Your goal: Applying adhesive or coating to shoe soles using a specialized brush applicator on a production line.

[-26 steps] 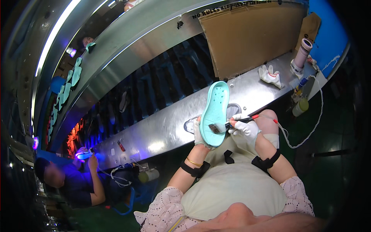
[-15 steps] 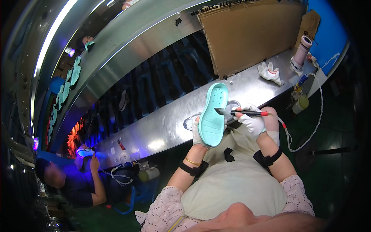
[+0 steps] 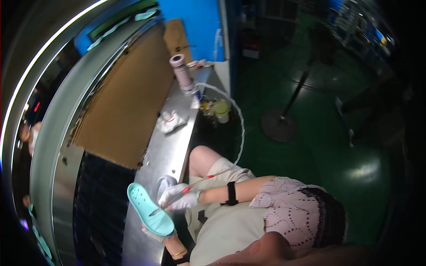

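Note:
A turquoise shoe sole (image 3: 143, 205), with small holes at its far end, lies tilted over the bench edge. My left hand (image 3: 153, 233), in a pale glove, holds it from beneath at the near end; most of the fingers are hidden by the sole. My right hand (image 3: 181, 197), gloved with bare fingertips, is closed round a slim tube-fed brush (image 3: 170, 202). The dark brush tip rests on or just over the sole's inner face; contact is too blurred to tell. Past my right hand, a grey-white shoe part (image 3: 165, 182) sits on the bench.
The metal bench (image 3: 171, 148) carries a white glove (image 3: 170, 122) and a pink flask (image 3: 181, 73). A cardboard sheet (image 3: 126, 97) stands behind. The brush's hose (image 3: 242, 128) loops past a lidded jar (image 3: 221, 111). A stand fan (image 3: 284, 119) is on the green floor.
The view has swung to the right, so the co-worker on the left is out of sight. The brush tip has shifted toward the near end of the sole. Both hands keep their holds.

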